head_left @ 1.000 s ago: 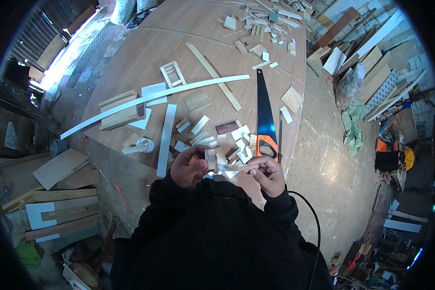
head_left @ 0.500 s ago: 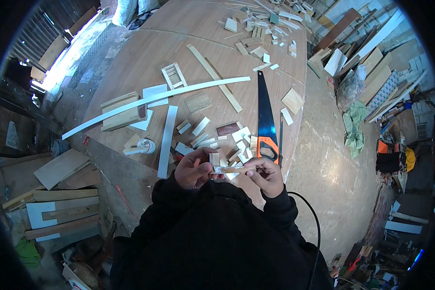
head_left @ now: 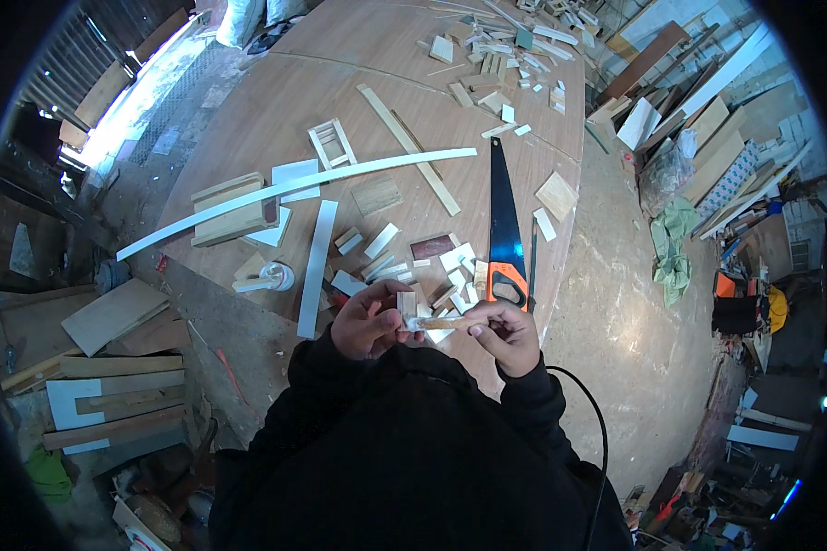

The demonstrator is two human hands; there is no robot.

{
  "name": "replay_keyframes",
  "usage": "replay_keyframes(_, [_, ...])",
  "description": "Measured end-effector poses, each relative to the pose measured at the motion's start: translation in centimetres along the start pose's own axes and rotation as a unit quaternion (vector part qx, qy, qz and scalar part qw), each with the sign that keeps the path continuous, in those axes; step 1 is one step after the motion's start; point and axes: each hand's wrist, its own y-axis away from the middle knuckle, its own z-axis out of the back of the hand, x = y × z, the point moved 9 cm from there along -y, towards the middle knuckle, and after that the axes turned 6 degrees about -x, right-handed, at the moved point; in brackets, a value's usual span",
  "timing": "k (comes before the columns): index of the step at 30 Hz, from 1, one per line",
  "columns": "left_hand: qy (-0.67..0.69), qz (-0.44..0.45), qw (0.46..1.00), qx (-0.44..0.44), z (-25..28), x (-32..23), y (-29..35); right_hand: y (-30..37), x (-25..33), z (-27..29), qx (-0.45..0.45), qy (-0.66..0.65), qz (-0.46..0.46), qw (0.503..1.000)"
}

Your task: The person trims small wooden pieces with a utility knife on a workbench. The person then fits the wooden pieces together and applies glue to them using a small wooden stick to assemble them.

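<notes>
Close to my body, my left hand (head_left: 366,321) is closed around a small wood block (head_left: 406,303), held upright between thumb and fingers. A flat wooden stick (head_left: 446,323) is pinched in my right hand (head_left: 507,336). The stick's left end has a white smear on it and touches the lower part of the block. Just beyond both hands lie several small wood offcuts (head_left: 459,257). A handsaw (head_left: 506,239) with an orange and black handle rests right of them. To the left stands a small white tub (head_left: 278,275).
On the wooden table (head_left: 276,101) lie a long curved white strip (head_left: 312,187), a straight white strip (head_left: 318,266), a small wooden frame (head_left: 331,145) and a wooden plank (head_left: 409,150). More offcuts are heaped at the far right. A black cable (head_left: 597,413) runs beside my right arm.
The stick's smeared end has shifted slightly against the block. Both hands keep their hold in nearly the same place.
</notes>
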Motion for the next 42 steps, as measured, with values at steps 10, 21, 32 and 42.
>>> replay_keyframes(10, [0.004, -0.025, 1.0, 0.004, 0.4, 0.3, -0.2, -0.1, 0.0, 0.5, -0.008, -0.026, -0.001, 1.0])
replay_keyframes(21, [-0.008, -0.024, 1.0, 0.016, 0.4, 0.2, 0.0, -0.1, 0.2, 0.6, -0.047, -0.032, -0.005, 0.998])
replay_keyframes(32, [0.019, -0.016, 1.0, 0.012, 0.5, 0.3, 0.3, 0.0, 0.5, 0.9, -0.057, -0.017, 0.002, 0.998])
replay_keyframes(42, [0.005, -0.029, 0.999, 0.017, 0.3, 0.7, 0.0, -0.3, 1.0, 0.7, -0.078, 0.016, -0.002, 0.997])
